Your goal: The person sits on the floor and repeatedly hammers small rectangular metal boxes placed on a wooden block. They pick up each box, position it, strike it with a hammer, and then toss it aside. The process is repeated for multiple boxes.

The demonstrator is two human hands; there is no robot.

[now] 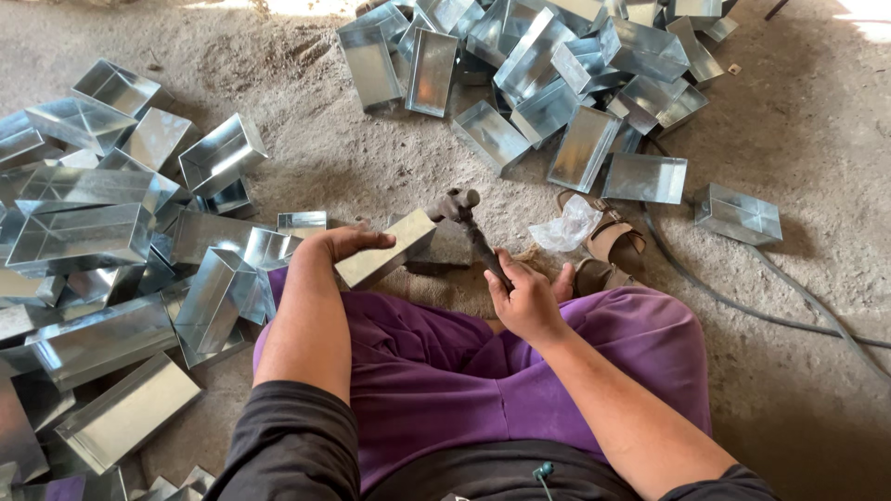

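On the dirt floor (353, 176) before our crossed legs, we keep the left hand (339, 243) with its fingers curled over the metal tray (385, 249) pressing it steady, while the right hand (524, 297), fingers wrapped tight around the hammer (469, 227), should strike squarely on its edge.

Soft daylight from the top edge, blown out there, glints on the metal boxes (557, 56); focus stays sharp.

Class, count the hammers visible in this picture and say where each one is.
1: the hammer is in the right hand, its head by the metal box under the left hand. Others may be hidden.
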